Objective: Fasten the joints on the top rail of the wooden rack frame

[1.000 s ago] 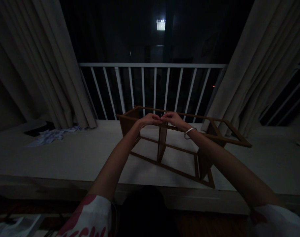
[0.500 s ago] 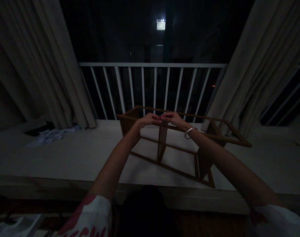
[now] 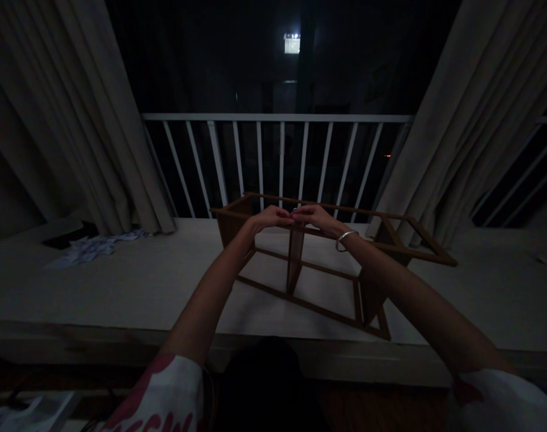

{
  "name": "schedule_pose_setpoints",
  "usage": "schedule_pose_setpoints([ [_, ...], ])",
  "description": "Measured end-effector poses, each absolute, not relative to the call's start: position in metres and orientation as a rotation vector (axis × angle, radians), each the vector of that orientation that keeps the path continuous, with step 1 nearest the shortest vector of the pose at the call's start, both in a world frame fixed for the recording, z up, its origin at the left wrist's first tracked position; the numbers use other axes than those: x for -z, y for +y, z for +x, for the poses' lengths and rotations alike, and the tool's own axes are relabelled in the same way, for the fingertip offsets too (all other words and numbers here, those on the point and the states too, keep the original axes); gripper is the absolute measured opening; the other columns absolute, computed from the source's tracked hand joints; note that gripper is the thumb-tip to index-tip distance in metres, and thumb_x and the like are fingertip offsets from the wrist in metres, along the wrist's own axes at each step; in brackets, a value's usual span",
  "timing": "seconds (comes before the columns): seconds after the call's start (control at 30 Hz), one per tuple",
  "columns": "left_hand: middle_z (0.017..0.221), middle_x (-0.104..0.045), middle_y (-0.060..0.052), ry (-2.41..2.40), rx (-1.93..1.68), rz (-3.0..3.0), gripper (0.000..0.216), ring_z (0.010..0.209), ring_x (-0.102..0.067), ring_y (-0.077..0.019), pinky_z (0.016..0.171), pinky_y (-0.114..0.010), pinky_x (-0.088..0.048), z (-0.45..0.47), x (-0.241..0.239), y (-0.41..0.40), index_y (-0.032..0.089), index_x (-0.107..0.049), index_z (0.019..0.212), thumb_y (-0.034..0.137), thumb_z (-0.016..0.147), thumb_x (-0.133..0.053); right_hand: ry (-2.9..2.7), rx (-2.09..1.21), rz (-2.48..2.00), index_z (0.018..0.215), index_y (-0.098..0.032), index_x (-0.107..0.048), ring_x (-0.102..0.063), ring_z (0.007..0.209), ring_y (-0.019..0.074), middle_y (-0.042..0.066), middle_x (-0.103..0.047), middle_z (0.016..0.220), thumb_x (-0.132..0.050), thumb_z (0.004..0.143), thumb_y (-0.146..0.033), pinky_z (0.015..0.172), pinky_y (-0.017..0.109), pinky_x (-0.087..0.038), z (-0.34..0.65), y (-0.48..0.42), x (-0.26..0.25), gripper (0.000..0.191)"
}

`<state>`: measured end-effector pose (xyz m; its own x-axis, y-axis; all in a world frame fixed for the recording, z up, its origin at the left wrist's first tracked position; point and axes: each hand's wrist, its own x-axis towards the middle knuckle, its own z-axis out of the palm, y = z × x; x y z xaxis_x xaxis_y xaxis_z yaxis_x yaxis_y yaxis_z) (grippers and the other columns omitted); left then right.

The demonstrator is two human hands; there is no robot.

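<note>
A brown wooden shelf frame point(image 3: 295, 264) lies on its side on the pale window ledge point(image 3: 178, 288). Over its upper rail, near the middle panel, my two hands meet fingertip to fingertip. My left hand point(image 3: 272, 216) is closed in a pinch, and so is my right hand point(image 3: 317, 217), whose wrist carries a silver bangle point(image 3: 345, 240). Between the fingertips is something small and dark with a glint; its kind is too small and dim to make out.
White railing bars point(image 3: 259, 156) stand behind the frame, before a dark window. Curtains hang at the left point(image 3: 84, 120) and right point(image 3: 462, 120). Crumpled papers point(image 3: 90, 247) lie on the ledge at left. A white object point(image 3: 48, 411) sits low at the left.
Both hands stay at almost the same spot, with slight finger movement around the small item. The shelf frame has not visibly moved; the view shifts very slightly.
</note>
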<state>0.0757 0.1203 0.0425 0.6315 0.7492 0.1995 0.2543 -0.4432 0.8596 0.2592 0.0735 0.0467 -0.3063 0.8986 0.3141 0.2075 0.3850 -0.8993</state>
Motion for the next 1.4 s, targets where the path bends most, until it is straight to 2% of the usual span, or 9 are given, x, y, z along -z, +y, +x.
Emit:
schedule_pose_setpoints([
  [0.2,0.064,-0.056,0.001,0.792,-0.714,2.027,0.039,0.059,-0.047,-0.0071,0.057,-0.020,-0.034,0.0745,-0.0411,0.1246,0.011,-0.064,0.078,0.040,0.052,-0.066,-1.764,-1.001,-0.969,0.083,-0.015,-0.065,-0.053,0.068,0.0109,0.004,-0.063,0.079,-0.067,0.058,-0.034,0.061,0.022,-0.041,0.2603,0.0739,-0.0457,0.032],
  [0.57,0.072,-0.060,-0.003,0.773,-0.710,1.981,0.038,0.066,-0.052,-0.0099,0.065,-0.024,-0.039,0.0751,-0.0400,0.1281,0.012,-0.064,0.082,0.034,0.051,-0.068,-1.769,-0.898,-1.011,0.075,-0.014,-0.065,-0.052,0.063,0.0107,0.003,-0.062,0.068,-0.067,0.057,-0.036,0.059,0.023,-0.040,0.2592,0.0717,-0.0470,0.029],
  [0.9,0.073,-0.062,-0.003,0.782,-0.711,1.987,0.038,0.067,-0.053,-0.0103,0.066,-0.024,-0.039,0.0757,-0.0436,0.1225,0.012,-0.065,0.079,0.036,0.050,-0.069,-1.794,-0.916,-0.932,0.082,-0.015,-0.065,-0.053,0.070,0.0117,0.004,-0.063,0.078,-0.066,0.059,-0.036,0.066,0.025,-0.041,0.2597,0.0719,-0.0468,0.031],
  [1.4,0.070,-0.061,-0.001,0.787,-0.689,2.022,0.040,0.066,-0.052,-0.0100,0.066,-0.024,-0.039,0.0750,-0.0439,0.1223,0.011,-0.065,0.081,0.037,0.050,-0.068,-1.784,-0.927,-0.954,0.081,-0.014,-0.065,-0.053,0.070,0.0119,0.004,-0.062,0.076,-0.065,0.059,-0.036,0.066,0.025,-0.040,0.2600,0.0754,-0.0447,0.032],
])
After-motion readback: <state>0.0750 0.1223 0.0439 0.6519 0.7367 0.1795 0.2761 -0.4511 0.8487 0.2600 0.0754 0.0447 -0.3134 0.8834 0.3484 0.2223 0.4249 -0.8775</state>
